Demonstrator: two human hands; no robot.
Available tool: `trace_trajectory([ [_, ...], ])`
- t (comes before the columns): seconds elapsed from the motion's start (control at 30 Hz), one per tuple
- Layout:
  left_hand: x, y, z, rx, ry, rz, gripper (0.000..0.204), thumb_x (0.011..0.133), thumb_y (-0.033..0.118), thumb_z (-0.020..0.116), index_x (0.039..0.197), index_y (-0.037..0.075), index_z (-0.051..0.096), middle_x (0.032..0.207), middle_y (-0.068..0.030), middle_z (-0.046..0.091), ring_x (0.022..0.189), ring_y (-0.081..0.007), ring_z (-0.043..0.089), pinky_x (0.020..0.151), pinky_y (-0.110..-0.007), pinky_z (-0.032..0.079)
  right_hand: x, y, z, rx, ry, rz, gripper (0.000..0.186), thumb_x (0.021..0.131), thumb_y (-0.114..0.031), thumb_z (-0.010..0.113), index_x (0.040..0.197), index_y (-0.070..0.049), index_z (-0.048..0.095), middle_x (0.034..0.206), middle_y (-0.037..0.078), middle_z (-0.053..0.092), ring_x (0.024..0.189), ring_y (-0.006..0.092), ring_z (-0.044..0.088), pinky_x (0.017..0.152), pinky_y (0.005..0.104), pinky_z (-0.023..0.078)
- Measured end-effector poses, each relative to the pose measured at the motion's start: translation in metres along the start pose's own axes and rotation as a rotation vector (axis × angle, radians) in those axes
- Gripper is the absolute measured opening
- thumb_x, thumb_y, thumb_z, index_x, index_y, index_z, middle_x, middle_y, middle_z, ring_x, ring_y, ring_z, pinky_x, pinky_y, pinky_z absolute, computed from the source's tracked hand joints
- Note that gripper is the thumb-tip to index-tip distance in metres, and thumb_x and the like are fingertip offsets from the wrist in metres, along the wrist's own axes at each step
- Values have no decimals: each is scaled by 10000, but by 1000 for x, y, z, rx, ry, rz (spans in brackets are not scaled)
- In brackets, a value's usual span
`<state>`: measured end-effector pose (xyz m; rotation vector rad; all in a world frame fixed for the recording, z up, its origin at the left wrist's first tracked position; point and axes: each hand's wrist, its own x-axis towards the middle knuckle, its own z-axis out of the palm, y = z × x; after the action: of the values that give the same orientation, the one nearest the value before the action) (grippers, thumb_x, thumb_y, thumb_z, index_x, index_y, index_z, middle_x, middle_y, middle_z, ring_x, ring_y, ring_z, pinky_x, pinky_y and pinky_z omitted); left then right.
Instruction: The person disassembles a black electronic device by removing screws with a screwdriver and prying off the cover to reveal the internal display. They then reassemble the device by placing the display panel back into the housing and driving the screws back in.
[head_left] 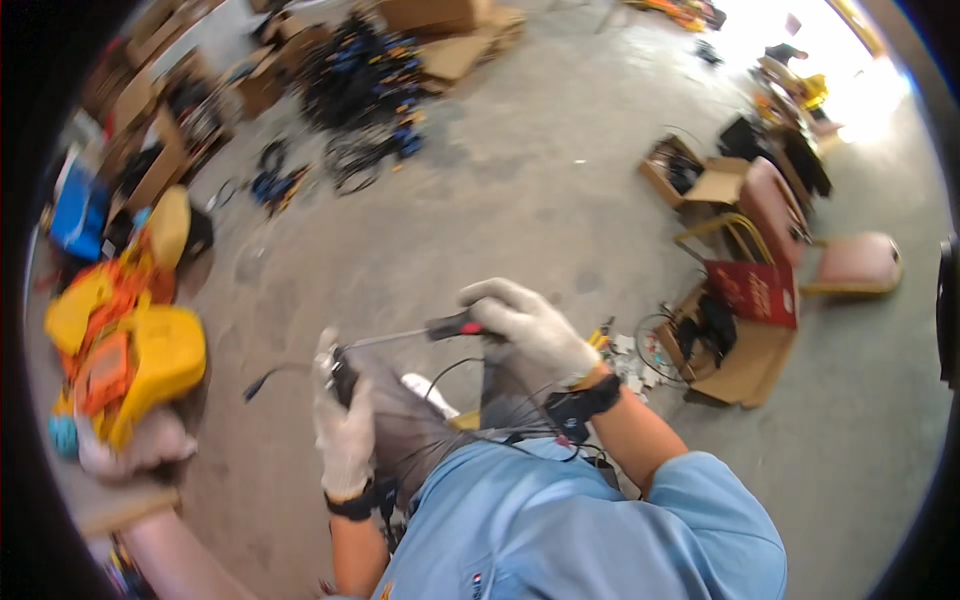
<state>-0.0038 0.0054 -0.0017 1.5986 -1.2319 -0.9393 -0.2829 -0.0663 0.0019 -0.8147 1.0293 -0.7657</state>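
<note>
My right hand [535,328], in a whitish work glove, is closed around the black-and-red handle of a screwdriver [448,326]. Its thin metal shaft runs left to my left hand [345,430], gloved the same way. Between that hand's thumb and fingers is a small black part [344,382], whose exact kind I cannot make out. The shaft's tip meets or overlaps the part's upper end; contact cannot be told. A short black cable [272,376] with a plug-like end sticks out to the left of the left hand. Black straps circle both wrists.
Yellow and orange plastic pieces [165,350] are heaped at the left. Black and blue cables [360,75] lie piled on the floor ahead, near cardboard boxes [435,15]. At right stand a pink-padded chair [855,263] and an open carton [755,365] holding black items. Loose wires cross my lap.
</note>
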Motion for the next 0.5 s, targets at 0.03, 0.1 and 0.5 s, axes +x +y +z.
trace_trajectory([
  [0.03, 1, -1, -1, -36, -16, -13, 692, 963, -93, 584, 1629, 6, 424, 1526, -111, 562, 1296, -183, 574, 1139, -303, 433, 2, 2, -2, -32, 5, -83, 388, 1020, -170, 674, 1368, -4, 640, 1116, 52, 657, 1005, 104, 620, 870, 281, 512],
  [0.1, 1, -6, -1, -62, 5, -36, 713, 953, -105, 577, 1638, 14, 419, 1374, -65, 598, 1194, -150, 574, 1103, -291, 438, 13, 17, -7, -125, 38, -307, 472, 1009, -271, 655, 1393, 2, 630, 1138, 74, 696, 954, 127, 643, 869, 277, 527],
  [0.5, 3, 5, 10, -51, -3, -76, 765, 942, -104, 575, 1668, 56, 392, 1146, -6, 565, 1060, -125, 560, 1049, -275, 447, -2, -6, -9, -131, -19, -83, 384, 1090, -332, 566, 1296, -27, 674, 1061, 27, 656, 912, 100, 602, 824, 294, 528],
])
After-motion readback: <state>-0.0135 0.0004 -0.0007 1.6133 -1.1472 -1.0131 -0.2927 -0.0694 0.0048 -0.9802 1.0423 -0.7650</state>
